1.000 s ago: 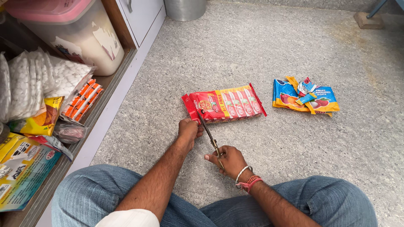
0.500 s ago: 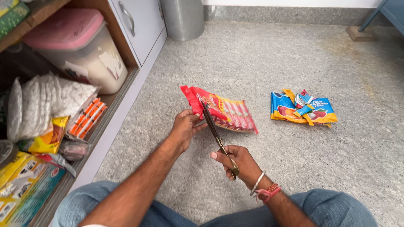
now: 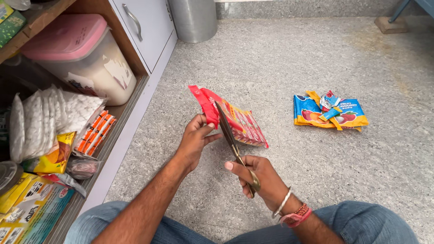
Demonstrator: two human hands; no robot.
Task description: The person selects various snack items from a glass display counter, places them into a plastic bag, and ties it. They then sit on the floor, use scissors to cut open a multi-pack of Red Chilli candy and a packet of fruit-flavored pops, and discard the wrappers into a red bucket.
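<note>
**Cutting across the top of the red packet**

Holding the red and yellow plastic snack packet [image 3: 235, 119] up off the speckled grey stone floor [image 3: 271, 58], your left hand [image 3: 195, 139] pinches its left end between thumb and fingers, so that hand is clamped on the wrapper. Your right hand [image 3: 258, 180], with a metal bangle and red thread at the wrist, is wrapped around the handles of the long dark-bladed scissors [image 3: 233, 140]. The blades point away from you and lie across the packet just right of your left thumb. You can see a red strip standing up at the packet's far-left end, beside the blades, so the cut looks under way rather than finished; whether the strip has come fully free cannot be told from here. The rest of the packet hangs to the right of the blades, tilted, near the middle of the floor.

Well off to the right lies a blue and yellow flat sweet packet [image 3: 330, 113] with crumpled wrapper scraps on top of it, apart from both hands. To your left is the open wooden cupboard shelf [image 3: 131, 108], holding a white tub with a pink lid [image 3: 81, 58], clear bags of white pieces [image 3: 49, 117] and more packets. A round metal bin [image 3: 193, 19] stands at the far side.
</note>
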